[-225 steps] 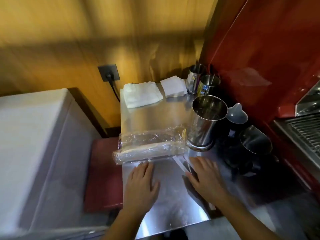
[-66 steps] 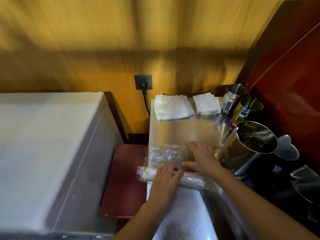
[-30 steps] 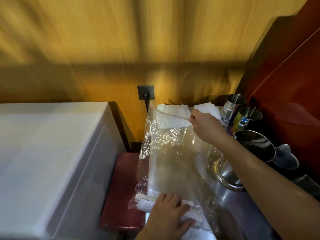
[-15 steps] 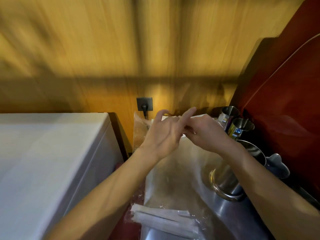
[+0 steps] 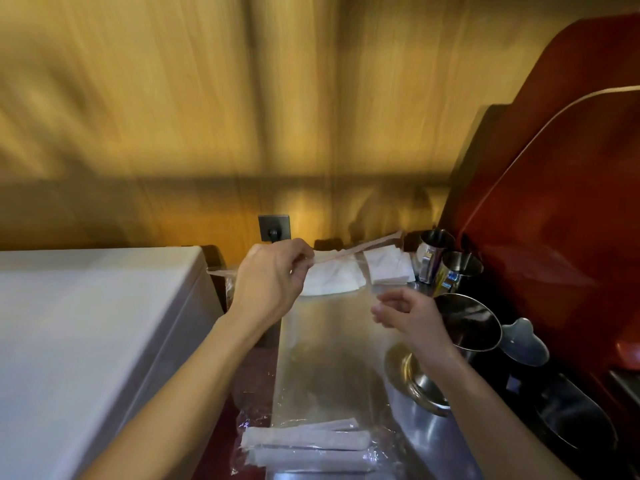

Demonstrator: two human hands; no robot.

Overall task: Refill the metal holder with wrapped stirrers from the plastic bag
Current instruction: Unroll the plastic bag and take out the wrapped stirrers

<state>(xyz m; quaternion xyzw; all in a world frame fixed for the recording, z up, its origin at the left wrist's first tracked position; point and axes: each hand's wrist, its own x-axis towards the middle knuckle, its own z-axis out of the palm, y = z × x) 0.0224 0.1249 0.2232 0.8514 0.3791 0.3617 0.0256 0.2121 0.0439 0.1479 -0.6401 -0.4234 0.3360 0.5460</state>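
The left hand (image 5: 273, 285) fingers are pinched shut on the top edge of the plastic bag (image 5: 329, 358), holding it raised above the bench (image 5: 433, 441). The right hand (image 5: 408, 315), half a second ago joined to the left at that edge, has separated and now pinches the opposite lip lower down, so the mouth is being opened. The wrapped stirrers (image 5: 304, 445) lie in the bag's bottom, below both hands. The metal holder (image 5: 465, 323) stands just right of the right hand; nothing has been transferred yet.
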